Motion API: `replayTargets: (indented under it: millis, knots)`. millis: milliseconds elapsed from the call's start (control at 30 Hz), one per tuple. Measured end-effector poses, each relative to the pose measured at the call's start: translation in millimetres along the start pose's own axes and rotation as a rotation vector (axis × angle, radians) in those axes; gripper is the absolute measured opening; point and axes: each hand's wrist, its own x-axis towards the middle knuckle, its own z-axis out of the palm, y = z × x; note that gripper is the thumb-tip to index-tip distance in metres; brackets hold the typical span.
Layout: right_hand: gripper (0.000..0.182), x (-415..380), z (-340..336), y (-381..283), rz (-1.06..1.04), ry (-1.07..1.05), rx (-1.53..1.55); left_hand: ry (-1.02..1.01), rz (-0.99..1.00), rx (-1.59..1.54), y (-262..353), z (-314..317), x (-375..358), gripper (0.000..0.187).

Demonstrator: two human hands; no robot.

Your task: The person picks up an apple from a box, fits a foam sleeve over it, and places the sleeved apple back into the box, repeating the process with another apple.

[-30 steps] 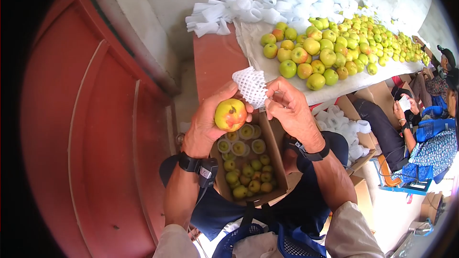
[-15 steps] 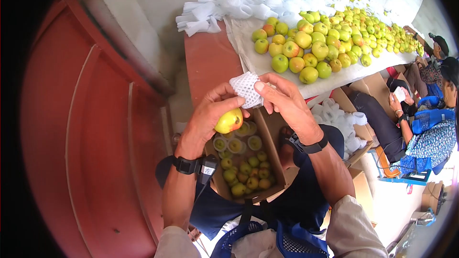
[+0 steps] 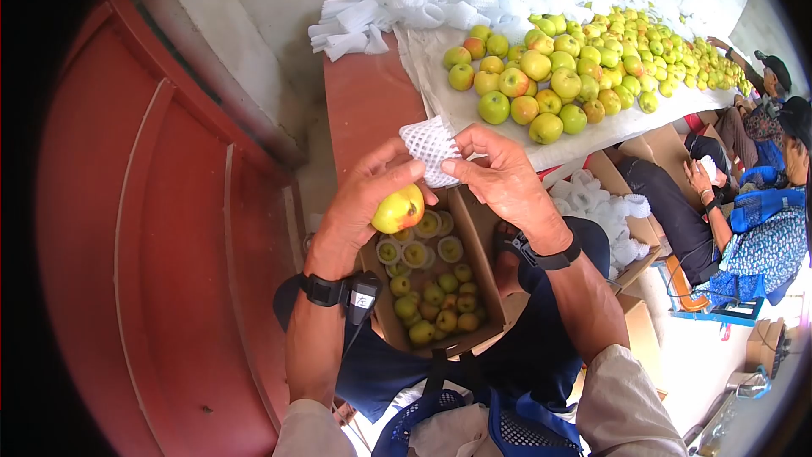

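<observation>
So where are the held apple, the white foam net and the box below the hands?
Held apple (image 3: 397, 210): head view, on its yellow skin.
White foam net (image 3: 431, 151): head view, on its mesh middle.
Box (image 3: 480, 256): head view, on its right wall.

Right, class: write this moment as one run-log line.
left hand: holds apple | right hand: pinches foam net | open box below: apples, some sleeved
</observation>
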Motion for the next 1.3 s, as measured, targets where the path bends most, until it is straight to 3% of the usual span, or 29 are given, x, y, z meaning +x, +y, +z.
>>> replayTargets:
  millis: [200, 400, 533, 833, 1000, 1133, 1233, 1300]
  knots:
    - [0.021, -2, -2, 1, 0.069, -0.052, -0.030, 0.075, -0.019, -0.114, -8, -7, 4, 0.017]
    - [0.021, -1, 1, -9, 0.171, -0.017, 0.060, 0.108, 0.037, 0.194, -16, -3, 5, 0.019]
    - [0.019, 2, -2, 2, 0.085, -0.016, 0.089, 0.105, 0.049, 0.191, -12, 1, 5, 0.022]
    - [0.015, 2, -7, 3, 0.074, -0.120, 0.054, 0.060, -0.013, 0.051, -6, -5, 3, 0.028]
    - [0.018, 1, -17, -6, 0.160, -0.034, 0.339, 0.138, -0.004, -0.139, -7, -12, 8, 0.027]
    - [0.018, 3, -15, -3, 0.181, -0.020, 0.375, 0.206, -0.051, -0.079, -3, -8, 6, 0.028]
    - [0.016, 8, -15, 0, 0.187, -0.031, 0.414, 0.143, -0.045, -0.227, -4, -13, 7, 0.031]
    - [0.015, 16, -13, 5, 0.196, 0.031, 0.425, 0.258, -0.093, -0.371, -3, -16, 9, 0.035]
